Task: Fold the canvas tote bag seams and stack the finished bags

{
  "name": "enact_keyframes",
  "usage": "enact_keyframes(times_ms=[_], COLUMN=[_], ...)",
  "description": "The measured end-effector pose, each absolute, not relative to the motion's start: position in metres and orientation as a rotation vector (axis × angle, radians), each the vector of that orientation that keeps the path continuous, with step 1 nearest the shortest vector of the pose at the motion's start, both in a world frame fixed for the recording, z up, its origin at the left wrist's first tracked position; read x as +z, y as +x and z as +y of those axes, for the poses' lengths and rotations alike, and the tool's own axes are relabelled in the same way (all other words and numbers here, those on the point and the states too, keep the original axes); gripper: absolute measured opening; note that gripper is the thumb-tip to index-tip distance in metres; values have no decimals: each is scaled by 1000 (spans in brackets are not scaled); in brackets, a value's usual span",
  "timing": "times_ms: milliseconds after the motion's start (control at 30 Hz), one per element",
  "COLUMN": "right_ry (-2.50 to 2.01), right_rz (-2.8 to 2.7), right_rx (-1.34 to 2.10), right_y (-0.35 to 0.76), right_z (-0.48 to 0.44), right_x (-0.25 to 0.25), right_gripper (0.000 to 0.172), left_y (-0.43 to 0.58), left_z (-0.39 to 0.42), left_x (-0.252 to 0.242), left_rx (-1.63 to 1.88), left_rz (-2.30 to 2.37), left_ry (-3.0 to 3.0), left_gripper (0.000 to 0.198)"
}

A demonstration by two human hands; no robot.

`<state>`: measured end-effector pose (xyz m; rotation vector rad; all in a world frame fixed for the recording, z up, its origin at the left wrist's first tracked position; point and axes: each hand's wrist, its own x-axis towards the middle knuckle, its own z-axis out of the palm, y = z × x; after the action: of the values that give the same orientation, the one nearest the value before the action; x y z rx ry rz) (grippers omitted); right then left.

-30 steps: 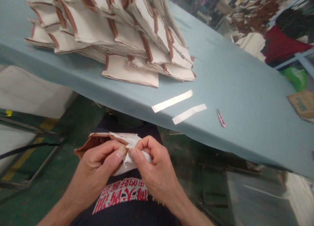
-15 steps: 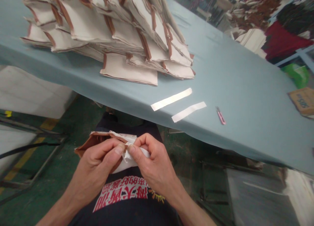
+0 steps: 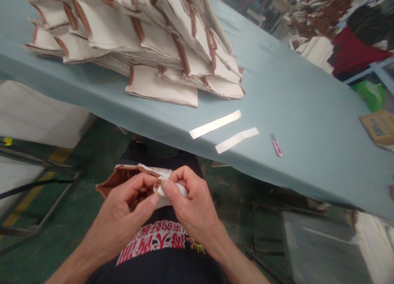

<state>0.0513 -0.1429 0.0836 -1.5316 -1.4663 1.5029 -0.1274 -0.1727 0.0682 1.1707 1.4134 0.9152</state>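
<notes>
Between my hands, over my lap, is a white fabric pouch [image 3: 114, 179] with brown lining, its open side facing left. My left hand [image 3: 127, 200] holds it with fingers curled at the edge, the thumb slightly apart from the fingertips. My right hand [image 3: 192, 198] pinches the white cloth at the right end between thumb and forefinger. A small folded corner with a bit of brown shows between the two thumbs. The lower part of the pouch is hidden behind my hands.
On the blue-covered table [image 3: 295, 111] ahead lies a pile of similar white pouches [image 3: 160, 42] with brown trim. Nearer are two white strips [image 3: 215, 124] and pink thread snips [image 3: 276, 145]. A cardboard box [image 3: 378, 126] and a green bag [image 3: 369, 95] are at the right.
My left thumb has shifted slightly right and down, away from its fingertips. The corner of cloth between my thumbs now looks rounder and more folded. The table things have stayed put.
</notes>
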Motion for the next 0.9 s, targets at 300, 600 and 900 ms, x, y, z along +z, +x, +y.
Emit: enact_keyframes(times_ms=[300, 600, 900], right_ry=[-1533, -1506, -1288], right_rz=[-1462, -1449, -1059], right_rx=[1490, 1515, 1972], right_y=[49, 48, 44], right_z=[-143, -145, -146], right_x=[82, 77, 71], right_gripper=[29, 29, 48], left_y=[-120, -117, -95], left_z=[-174, -179, -189], left_x=[65, 64, 79], left_rx=[958, 921, 1060], left_rz=[1483, 1563, 1740], left_ry=[1174, 1134, 1121], left_gripper=[21, 21, 17])
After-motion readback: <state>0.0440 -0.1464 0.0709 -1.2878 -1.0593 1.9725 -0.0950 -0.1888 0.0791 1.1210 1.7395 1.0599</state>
